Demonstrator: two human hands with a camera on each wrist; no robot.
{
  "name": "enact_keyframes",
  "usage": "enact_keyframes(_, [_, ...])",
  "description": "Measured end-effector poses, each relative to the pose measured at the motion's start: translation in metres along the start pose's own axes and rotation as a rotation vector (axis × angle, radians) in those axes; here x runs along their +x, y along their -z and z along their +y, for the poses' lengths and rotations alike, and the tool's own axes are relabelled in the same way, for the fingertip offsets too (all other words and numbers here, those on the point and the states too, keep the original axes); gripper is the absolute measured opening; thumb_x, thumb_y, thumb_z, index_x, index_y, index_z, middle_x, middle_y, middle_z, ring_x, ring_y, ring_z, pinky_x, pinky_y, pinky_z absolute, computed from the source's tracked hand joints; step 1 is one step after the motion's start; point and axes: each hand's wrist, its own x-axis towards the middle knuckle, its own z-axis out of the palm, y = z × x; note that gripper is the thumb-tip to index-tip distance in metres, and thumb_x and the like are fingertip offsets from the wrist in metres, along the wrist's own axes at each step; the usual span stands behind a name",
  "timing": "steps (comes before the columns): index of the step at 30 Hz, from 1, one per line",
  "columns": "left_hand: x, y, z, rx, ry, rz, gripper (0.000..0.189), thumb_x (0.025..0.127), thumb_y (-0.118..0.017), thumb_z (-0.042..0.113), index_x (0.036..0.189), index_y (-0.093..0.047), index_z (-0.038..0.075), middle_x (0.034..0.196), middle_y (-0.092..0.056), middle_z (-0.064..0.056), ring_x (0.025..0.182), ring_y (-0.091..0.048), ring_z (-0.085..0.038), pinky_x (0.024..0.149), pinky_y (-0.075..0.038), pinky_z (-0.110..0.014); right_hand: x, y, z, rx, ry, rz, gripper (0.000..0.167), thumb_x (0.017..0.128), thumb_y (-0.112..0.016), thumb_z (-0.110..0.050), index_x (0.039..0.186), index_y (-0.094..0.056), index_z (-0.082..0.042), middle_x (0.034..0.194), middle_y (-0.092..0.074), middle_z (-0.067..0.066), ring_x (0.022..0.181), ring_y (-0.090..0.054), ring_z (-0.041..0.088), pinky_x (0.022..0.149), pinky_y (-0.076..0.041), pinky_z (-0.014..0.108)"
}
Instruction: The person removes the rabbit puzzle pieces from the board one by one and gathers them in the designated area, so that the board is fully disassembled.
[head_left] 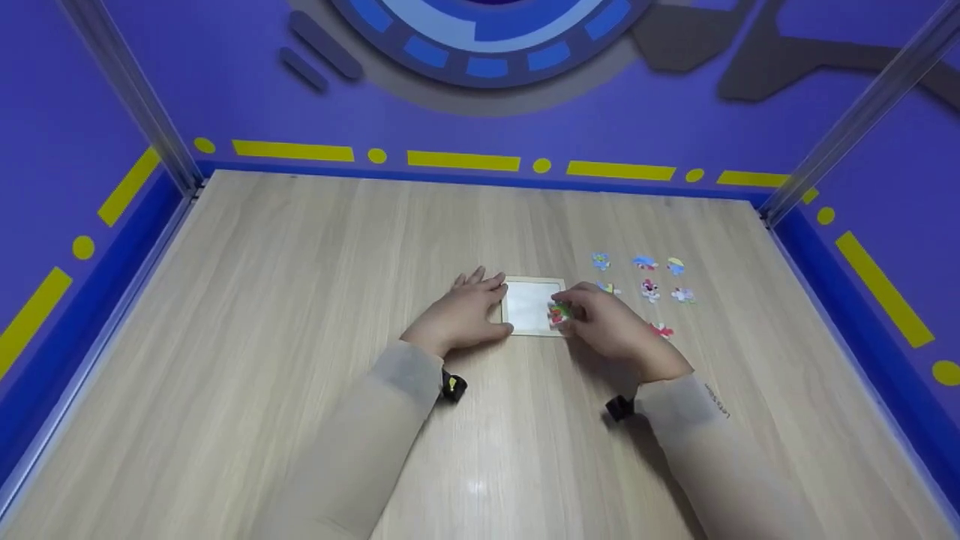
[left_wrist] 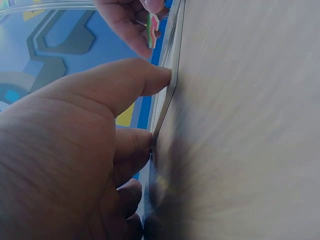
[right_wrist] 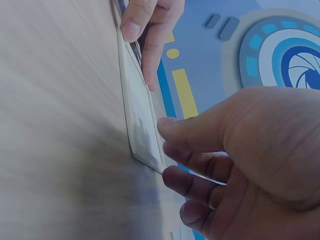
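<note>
A small square puzzle tray [head_left: 527, 306] with a pale wooden rim and white bottom lies on the table. My left hand [head_left: 466, 311] holds its left side, thumb by the near corner and index finger near the far one. Over the tray's right part, my right hand [head_left: 609, 321] pinches a red and green jigsaw piece [head_left: 556, 315] between thumb and fingers. The left wrist view shows this jigsaw piece [left_wrist: 152, 31] tilted on edge, above the tray. From the right wrist, the tray's white bottom [right_wrist: 137, 107] is visible, but the piece is hidden behind the fingers.
Several loose jigsaw pieces lie right of the tray, among them a blue one [head_left: 601, 260], a red and dark one [head_left: 649, 290] and a pale one [head_left: 682, 295]. A red piece [head_left: 661, 329] is beside my right wrist. Blue-purple panels [head_left: 480, 135] enclose the wooden table [head_left: 315, 262].
</note>
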Motion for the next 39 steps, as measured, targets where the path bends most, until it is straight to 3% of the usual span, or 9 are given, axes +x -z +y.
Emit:
enact_keyframes(10, [0.000,0.002,-0.001,0.007,-0.013,0.001,0.084,0.107,-0.071,0.045,0.173,-0.042,0.003,0.189,-0.028,-0.006,0.180,-0.010,-0.037,0.149,-0.004,-0.055,-0.009,0.012,0.015,0.001,0.011,0.042,0.043,0.105,-0.079,-0.009,0.147,-0.074,-0.012,0.140,-0.077,0.010,0.117,-0.067,0.031,0.104,-0.058,0.050])
enact_keyframes(19, [0.000,0.002,0.000,-0.012,-0.005,-0.002,0.083,0.107,-0.071,0.045,0.173,-0.042,0.004,0.189,-0.028,-0.005,0.180,-0.008,-0.034,0.149,-0.003,-0.052,-0.035,0.035,0.047,-0.071,0.048,0.026,0.042,0.110,-0.075,-0.015,0.151,-0.071,-0.008,0.132,-0.077,0.011,0.115,-0.067,0.027,0.104,-0.058,0.053])
enact_keyframes(24, [-0.001,0.002,-0.001,-0.007,-0.005,0.002,0.083,0.108,-0.071,0.045,0.173,-0.042,0.004,0.189,-0.027,-0.004,0.180,-0.008,-0.034,0.149,-0.003,-0.053,-0.049,0.052,0.063,-0.084,0.043,0.032,0.044,0.111,-0.073,-0.016,0.154,-0.069,-0.009,0.143,-0.073,0.012,0.120,-0.067,0.030,0.106,-0.057,0.055])
enact_keyframes(30, [0.000,0.002,-0.002,0.010,-0.003,-0.001,0.083,0.108,-0.070,0.047,0.174,-0.042,0.005,0.189,-0.027,-0.004,0.180,-0.008,-0.035,0.149,-0.002,-0.054,-0.063,0.067,0.088,-0.099,-0.043,0.069,0.045,0.112,-0.073,-0.017,0.155,-0.068,-0.008,0.149,-0.065,0.018,0.131,-0.065,0.039,0.112,-0.056,0.063])
enact_keyframes(39, [0.000,0.000,-0.003,0.016,-0.013,-0.002,0.083,0.108,-0.069,0.046,0.175,-0.040,0.005,0.190,-0.026,-0.004,0.180,-0.008,-0.035,0.149,-0.002,-0.054,-0.081,0.082,0.123,-0.078,-0.145,0.082,0.052,0.113,-0.072,-0.022,0.161,-0.062,-0.008,0.150,-0.063,0.020,0.131,-0.061,0.039,0.122,-0.050,0.071])
